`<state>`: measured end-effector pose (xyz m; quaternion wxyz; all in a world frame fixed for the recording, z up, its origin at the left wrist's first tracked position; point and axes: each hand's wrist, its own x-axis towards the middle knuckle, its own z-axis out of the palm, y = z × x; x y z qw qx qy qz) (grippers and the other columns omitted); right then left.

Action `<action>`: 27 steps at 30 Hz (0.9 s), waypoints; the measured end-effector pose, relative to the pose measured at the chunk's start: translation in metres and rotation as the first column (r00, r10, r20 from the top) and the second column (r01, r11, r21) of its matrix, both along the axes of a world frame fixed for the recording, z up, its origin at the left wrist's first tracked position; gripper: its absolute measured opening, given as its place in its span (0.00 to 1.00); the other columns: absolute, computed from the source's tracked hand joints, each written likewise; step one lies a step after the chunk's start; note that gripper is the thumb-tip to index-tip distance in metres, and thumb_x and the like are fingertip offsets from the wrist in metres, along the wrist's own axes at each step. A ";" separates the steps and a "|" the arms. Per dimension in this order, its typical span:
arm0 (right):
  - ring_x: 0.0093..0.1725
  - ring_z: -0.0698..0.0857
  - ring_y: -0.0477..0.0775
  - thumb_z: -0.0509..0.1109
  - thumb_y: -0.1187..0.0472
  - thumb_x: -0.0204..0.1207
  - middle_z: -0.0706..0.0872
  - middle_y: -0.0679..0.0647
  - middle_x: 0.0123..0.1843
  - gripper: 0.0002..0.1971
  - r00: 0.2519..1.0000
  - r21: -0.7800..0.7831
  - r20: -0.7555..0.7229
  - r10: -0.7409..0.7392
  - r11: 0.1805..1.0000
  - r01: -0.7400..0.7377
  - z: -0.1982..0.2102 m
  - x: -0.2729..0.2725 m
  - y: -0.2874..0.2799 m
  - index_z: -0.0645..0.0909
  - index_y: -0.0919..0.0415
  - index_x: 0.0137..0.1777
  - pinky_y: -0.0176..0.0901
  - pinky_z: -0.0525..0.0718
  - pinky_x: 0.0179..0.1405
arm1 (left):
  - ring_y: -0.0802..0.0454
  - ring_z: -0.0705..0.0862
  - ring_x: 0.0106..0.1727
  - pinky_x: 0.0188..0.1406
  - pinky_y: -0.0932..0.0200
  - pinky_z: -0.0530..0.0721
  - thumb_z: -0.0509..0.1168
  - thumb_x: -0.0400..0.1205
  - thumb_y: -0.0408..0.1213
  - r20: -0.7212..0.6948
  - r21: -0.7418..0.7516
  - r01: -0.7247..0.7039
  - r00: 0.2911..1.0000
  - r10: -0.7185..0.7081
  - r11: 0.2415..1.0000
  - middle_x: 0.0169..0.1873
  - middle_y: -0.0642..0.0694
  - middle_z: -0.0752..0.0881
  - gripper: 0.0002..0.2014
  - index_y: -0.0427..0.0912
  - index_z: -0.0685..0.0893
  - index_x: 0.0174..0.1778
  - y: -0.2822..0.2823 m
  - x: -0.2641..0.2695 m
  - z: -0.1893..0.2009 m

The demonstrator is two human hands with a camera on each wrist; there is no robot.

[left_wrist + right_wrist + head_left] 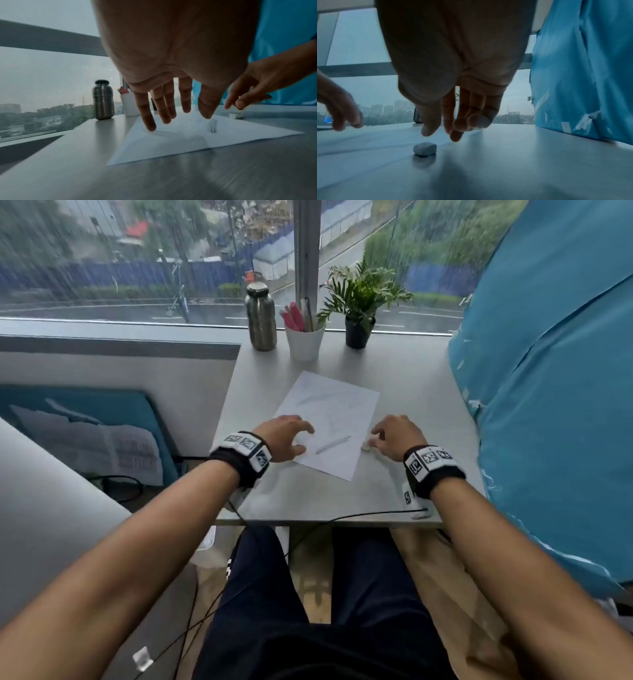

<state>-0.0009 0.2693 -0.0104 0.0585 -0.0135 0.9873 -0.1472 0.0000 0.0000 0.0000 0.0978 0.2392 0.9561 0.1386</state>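
Note:
A white sheet of paper (329,419) with faint pencil lines lies on the grey desk (404,378), and a pencil (333,444) rests on its near part. My left hand (286,438) hovers over the sheet's left edge with fingers spread and relaxed; its little fingertip (150,127) touches the paper (188,140). A small white eraser (366,447) sits on the desk just right of the sheet. My right hand (394,436) hangs just above the eraser (424,149), fingers pointing down and holding nothing.
At the desk's far edge by the window stand a steel bottle (261,318), a white cup of pens (304,338) and a small potted plant (358,302). A blue cloth-covered mass (555,392) crowds the right side. Cables (359,515) cross the near edge.

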 end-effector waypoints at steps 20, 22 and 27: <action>0.23 0.82 0.36 0.81 0.62 0.67 0.87 0.47 0.27 0.05 0.983 -0.310 0.047 0.176 0.938 -0.153 0.008 0.002 -0.037 0.92 0.61 0.43 0.18 0.77 0.28 | 0.43 0.64 0.72 0.62 0.30 0.77 0.79 0.57 0.68 0.213 -0.185 -0.050 0.973 0.090 0.981 0.71 0.48 0.65 0.43 0.58 0.73 0.66 0.033 0.015 -0.012; 0.28 0.83 0.35 0.82 0.61 0.66 0.90 0.50 0.32 0.06 0.980 -0.293 0.058 0.190 0.942 -0.165 0.005 0.001 -0.041 0.93 0.58 0.42 0.16 0.76 0.30 | 0.42 0.61 0.76 0.61 0.24 0.74 0.82 0.52 0.66 0.206 -0.192 -0.054 0.974 0.094 0.980 0.74 0.48 0.61 0.49 0.59 0.69 0.69 0.034 0.019 -0.015; 0.38 0.85 0.43 0.81 0.59 0.66 0.92 0.51 0.38 0.06 0.994 -0.288 0.026 0.106 0.953 -0.094 -0.002 0.003 -0.043 0.93 0.58 0.43 0.21 0.75 0.36 | 0.41 0.35 0.85 0.68 0.12 0.51 0.80 0.54 0.68 0.301 -0.255 -0.023 0.948 0.102 0.967 0.85 0.50 0.35 0.64 0.74 0.48 0.81 0.033 0.014 -0.019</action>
